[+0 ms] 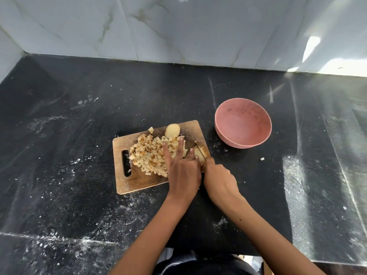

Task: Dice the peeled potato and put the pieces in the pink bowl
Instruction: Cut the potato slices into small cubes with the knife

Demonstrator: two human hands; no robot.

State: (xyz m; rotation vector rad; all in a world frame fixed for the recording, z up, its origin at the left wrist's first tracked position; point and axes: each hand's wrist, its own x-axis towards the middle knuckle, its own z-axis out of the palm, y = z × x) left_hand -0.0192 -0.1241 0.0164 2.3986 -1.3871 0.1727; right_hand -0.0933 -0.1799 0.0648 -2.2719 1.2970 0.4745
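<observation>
A wooden cutting board (137, 180) lies on the black counter. A heap of diced potato (151, 153) covers its middle. A peeled potato chunk (172, 131) sits at the board's far edge. My left hand (181, 167) rests with straight, spread fingers on the dice and on a potato piece (199, 153) at the board's right end. My right hand (218, 179) grips a knife (200, 150) whose blade stands over that piece, right beside my left fingers. The pink bowl (243, 123) stands empty to the right of the board.
One stray potato cube (262, 158) lies on the counter right of the board. White specks and smears dot the black counter (69, 135). A marble-tiled wall (178, 30) closes the back. The counter's front edge runs near my body.
</observation>
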